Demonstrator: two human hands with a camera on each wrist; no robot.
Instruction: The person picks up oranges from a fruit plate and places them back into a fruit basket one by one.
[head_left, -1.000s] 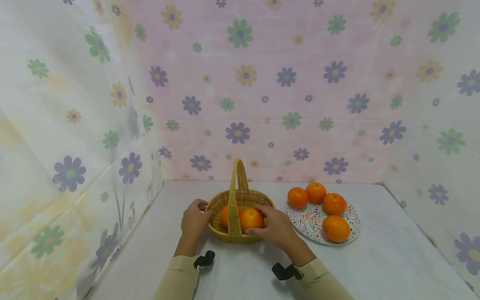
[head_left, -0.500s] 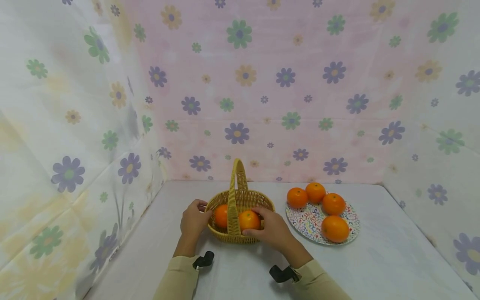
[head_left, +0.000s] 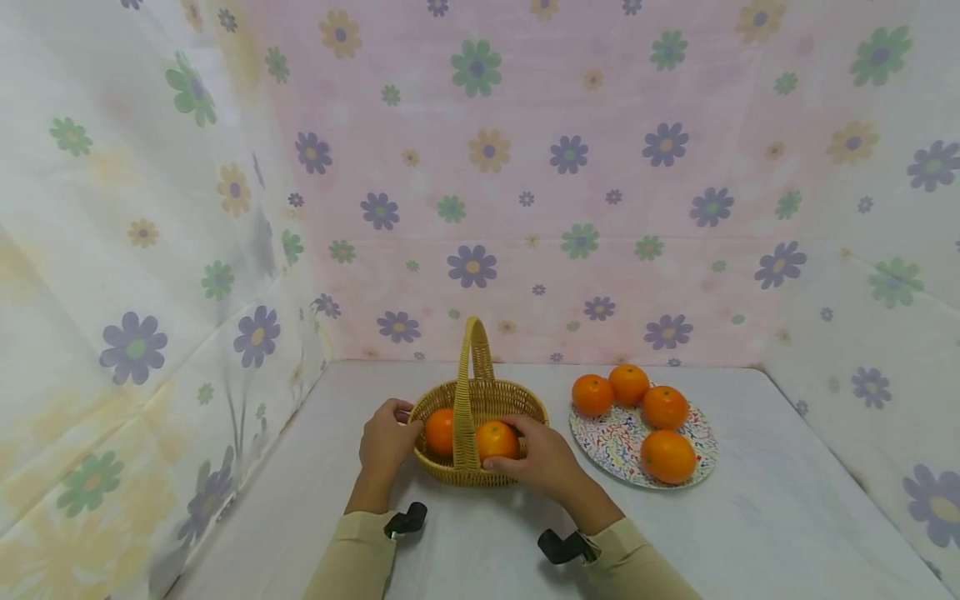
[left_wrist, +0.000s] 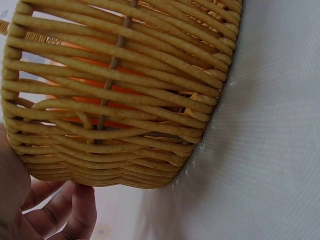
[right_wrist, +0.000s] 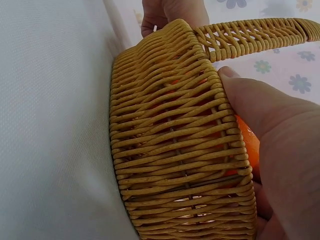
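A yellow-brown wicker basket with a tall handle stands on the white tablecloth. Inside it, to the left of the handle, lies one orange. My left hand pinches the left rim, thumb over the edge and fingers outside; in the left wrist view its curled fingers show beside the weave. My right hand reaches over the right front rim and holds a second orange between thumb and fingers, low in the basket. In the right wrist view the thumb lies along the rim, with orange peel behind it.
Right of the basket is a round speckled plate bearing several oranges. Flower-printed cloth walls enclose the table at the back and sides. Black wrist mounts stick out from both sleeves.
The right hand and its orange have shifted slightly left and down inside the basket. The other orange has moved a little left, away from the handle. The left hand keeps its grip on the rim.
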